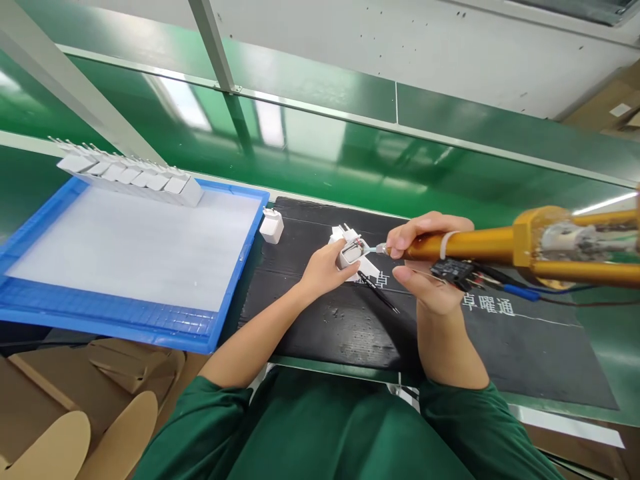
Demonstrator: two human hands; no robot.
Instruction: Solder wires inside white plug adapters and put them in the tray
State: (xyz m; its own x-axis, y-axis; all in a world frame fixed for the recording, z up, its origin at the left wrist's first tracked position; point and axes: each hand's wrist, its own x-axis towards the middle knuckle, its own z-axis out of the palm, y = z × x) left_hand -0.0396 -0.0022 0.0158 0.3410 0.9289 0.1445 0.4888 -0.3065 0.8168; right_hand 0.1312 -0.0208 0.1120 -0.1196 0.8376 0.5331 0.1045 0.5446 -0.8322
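My left hand (pixel 327 268) is closed around an opened white charger housing (pixel 352 253), with inner parts showing at its open side. In my right hand (pixel 434 263) is a gold-coloured dispensing gun (pixel 470 247) with a black switch and wires on its side. Its thin nozzle (pixel 374 250) points left and reaches the housing's open side; whether it touches is hard to tell. White pieces lie beneath and beside the housing. Just below my left fingers are black tweezers (pixel 380 295) on the black mat (pixel 340 327). A white plug charger (pixel 271 225) stands at the mat's left end.
At left is a blue tray (pixel 213 327) with a white liner; a row of white plug chargers (pixel 135 175) stands along its back edge. A slanted metal post (pixel 213 47) rises behind the green bench (pixel 320 160). Cardboard (pixel 100 400) sits below the tray.
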